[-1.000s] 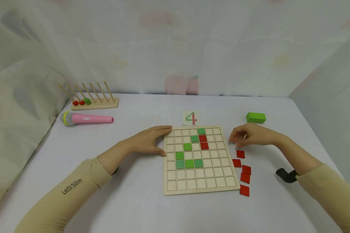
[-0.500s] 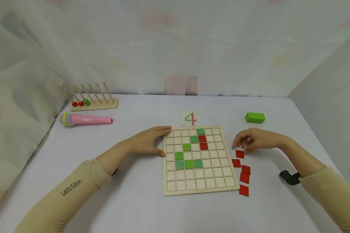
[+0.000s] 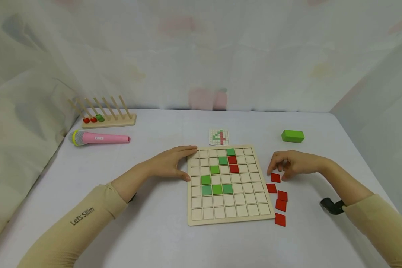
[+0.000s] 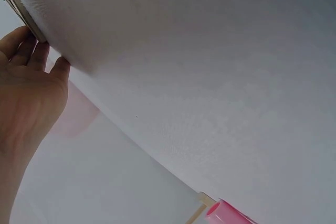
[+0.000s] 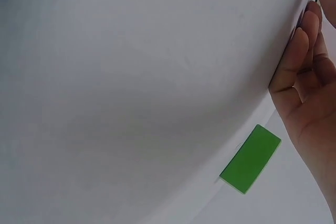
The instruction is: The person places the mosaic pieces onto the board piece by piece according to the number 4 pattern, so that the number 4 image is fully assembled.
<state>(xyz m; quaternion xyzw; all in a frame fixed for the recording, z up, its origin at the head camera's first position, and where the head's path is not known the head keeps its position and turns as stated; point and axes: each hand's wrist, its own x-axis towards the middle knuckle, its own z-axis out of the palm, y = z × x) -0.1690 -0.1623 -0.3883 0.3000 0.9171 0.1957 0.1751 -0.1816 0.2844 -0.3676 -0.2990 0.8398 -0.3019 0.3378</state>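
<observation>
A wooden grid board [image 3: 218, 212] lies on the white table, with green tiles [image 3: 206, 179] and two red tiles [image 3: 233, 168] in its squares. At the board's left edge rests my left hand [image 3: 167, 162], fingers and thumb spread along the rim; the left wrist view shows the fingertips against the board's edge [image 4: 26, 17]. To the right of the board, my right hand [image 3: 296, 162] is low over a loose red tile [image 3: 275, 178]. Thumb and index fingertips stand at opposite sides of that tile, which lies flat. More loose red tiles [image 3: 281, 205] lie nearer the front.
A small pattern card [image 3: 219, 137] lies behind the board. At the back right is a green block [image 3: 293, 136]. A pink toy microphone [image 3: 104, 138] and a wooden peg stand [image 3: 120, 121] with red and green beads are at the far left. A curtain hangs behind the table.
My right hand has moved slightly right and toward the front, from beside the board's upper right edge down to the nearest loose red tile. The left hand and the board have stayed put.
</observation>
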